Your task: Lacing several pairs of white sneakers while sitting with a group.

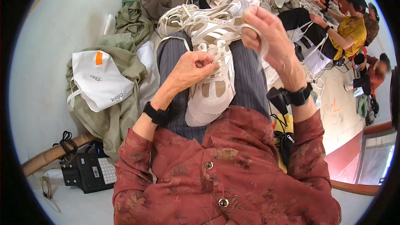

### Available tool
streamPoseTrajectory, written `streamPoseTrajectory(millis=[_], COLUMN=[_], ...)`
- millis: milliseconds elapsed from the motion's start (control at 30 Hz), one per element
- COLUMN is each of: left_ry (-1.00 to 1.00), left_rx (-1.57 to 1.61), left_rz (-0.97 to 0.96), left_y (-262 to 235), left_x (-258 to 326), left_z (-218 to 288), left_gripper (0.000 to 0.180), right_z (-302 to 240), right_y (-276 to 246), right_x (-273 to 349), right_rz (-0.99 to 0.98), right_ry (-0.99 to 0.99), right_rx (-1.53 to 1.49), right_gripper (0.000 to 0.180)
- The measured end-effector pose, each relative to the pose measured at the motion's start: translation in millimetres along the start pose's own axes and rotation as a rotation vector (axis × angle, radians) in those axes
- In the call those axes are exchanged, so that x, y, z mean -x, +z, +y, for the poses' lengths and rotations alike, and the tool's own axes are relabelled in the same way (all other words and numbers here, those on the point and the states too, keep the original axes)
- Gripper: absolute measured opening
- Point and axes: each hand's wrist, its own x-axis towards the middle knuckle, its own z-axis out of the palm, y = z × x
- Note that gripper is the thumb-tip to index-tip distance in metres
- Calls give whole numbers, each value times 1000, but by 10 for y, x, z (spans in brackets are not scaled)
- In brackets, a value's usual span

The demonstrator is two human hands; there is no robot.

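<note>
- A white and beige sneaker (211, 87) lies on the person's lap, toe toward the body, resting on grey striped trousers (250, 75).
- The left hand (189, 71) sits on the sneaker's lacing area, its grip pinched with fingertips on a white lace (216, 56) at the eyelets.
- The right hand (266, 37) is raised above the sneaker, its grip clenched around the same lace, which loops over the fingers and hangs down.
- Both wrists wear black bands.
- More sneakers of the same kind (196, 18) are heaped just beyond the knees.
- To the person's left, a white bag (100, 81) lies on olive cloth (121, 116) on the floor.
- A black device with a keypad (89, 173) sits lower left, near a coiled cable.
- Other people (350, 33) sit to the right, well apart, among more shoes.
</note>
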Motion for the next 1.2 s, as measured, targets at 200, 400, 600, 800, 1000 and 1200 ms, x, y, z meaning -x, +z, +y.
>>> streamPoseTrajectory(millis=[200, 400, 600, 800, 1000, 1200], left_ry=[-34, -8, -21, -91, -98, -134], left_rx=[-12, 40, 154, 233, 168, 163], left_rz=[-23, -17, 9, 192, 141, 122], left_y=[6, -54, -106, -259, -279, -266], left_x=[3, 51, 23, 16, 54, 43], left_z=[99, 44, 25, -126, -169, -229], left_gripper=[23, 22, 27, 35, 25, 25], right_z=[-218, 227, 649, 559, 237, 274], right_y=[-496, -215, -316, -330, -402, -617], right_x=[-503, -128, -78, 12, 539, 860], right_rz=[314, -59, -88, -45, 97, 289], right_ry=[-403, -264, -117, 154, 303, 190], right_rx=[1075, 1221, 1062, 742, 1280, 1696], right_gripper=[14, 19, 18, 28, 45, 35])
